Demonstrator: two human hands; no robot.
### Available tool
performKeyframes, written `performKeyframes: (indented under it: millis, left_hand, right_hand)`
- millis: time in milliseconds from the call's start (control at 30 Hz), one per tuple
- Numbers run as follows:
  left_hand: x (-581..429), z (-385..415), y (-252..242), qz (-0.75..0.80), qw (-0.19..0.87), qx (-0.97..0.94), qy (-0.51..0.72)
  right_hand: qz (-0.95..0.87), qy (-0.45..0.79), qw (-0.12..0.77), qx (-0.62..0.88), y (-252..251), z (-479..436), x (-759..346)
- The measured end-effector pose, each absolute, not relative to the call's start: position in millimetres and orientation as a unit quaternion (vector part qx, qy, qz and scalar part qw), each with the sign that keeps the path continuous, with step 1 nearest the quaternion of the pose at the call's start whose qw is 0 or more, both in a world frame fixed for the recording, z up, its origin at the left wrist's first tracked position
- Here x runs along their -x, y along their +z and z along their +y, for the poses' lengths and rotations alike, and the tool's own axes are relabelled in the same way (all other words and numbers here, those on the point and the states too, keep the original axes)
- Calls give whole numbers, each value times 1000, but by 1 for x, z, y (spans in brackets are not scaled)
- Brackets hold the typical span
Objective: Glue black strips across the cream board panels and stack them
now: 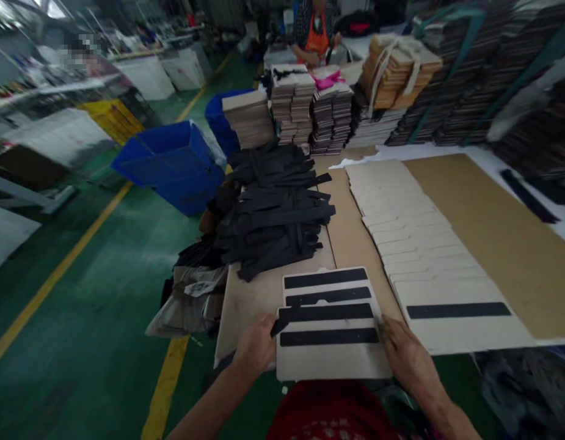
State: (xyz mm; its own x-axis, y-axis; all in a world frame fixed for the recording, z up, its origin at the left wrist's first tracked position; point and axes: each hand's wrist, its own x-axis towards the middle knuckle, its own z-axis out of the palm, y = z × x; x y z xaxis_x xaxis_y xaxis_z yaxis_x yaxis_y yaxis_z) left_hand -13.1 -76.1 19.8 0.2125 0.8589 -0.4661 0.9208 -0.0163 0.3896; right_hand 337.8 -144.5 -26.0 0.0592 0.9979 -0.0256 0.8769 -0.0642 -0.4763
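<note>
A beige rectangular panel (328,363) with two black strips across it lies at the table's near edge. Its upper part overlaps another striped beige panel (325,287). My left hand (257,348) is closed around a dark strip (282,322), beside the near panel's left edge; the strip's tip reaches over that edge. At the opposite edge, my right hand (404,351) grips the near panel, its thumb and fingers partly hidden. Beyond my left hand lies a heap of loose black strips (282,214). To the right, overlapping beige panels (410,232) form a row, the nearest bearing one black strip (459,310).
Blue bins (172,159) stand on the green floor at the left. Stacks of boards (291,101) and a tied tan bundle (396,70) line the table's far side. A person in an orange apron (316,40) is behind them. Bundled sheets (190,302) jut out at the left edge.
</note>
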Motion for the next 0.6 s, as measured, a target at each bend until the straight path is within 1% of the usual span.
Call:
performKeyframes:
  millis: [133,200,267,367,433,533,600]
  left_hand:
    - [12,-129,8,644,308,-699,-50]
    - [13,-142,-1,653,299,-695,-41]
    - [16,-146,-7,654,295,-697,-27]
    - [21,-148,0,640,296,-709,3]
    - [22,-153,14,620,293,-726,41]
    - [14,-166,39,541,259,-786,149]
    - [7,-174,52,481,210,-821,223]
  right_hand:
    - [-536,253,211,777,-42,-179,-311]
    - [-438,312,222,813,-36,-181,-302]
    - [-326,408,243,817,-19,-178,-300]
    - [-201,599,299,715,21,-174,-298]
    - [-168,687,324,629,50,-172,-291]
    - [-173,729,356,559,86,-166,-266]
    - [-205,744,369,518,105,-157,-239]
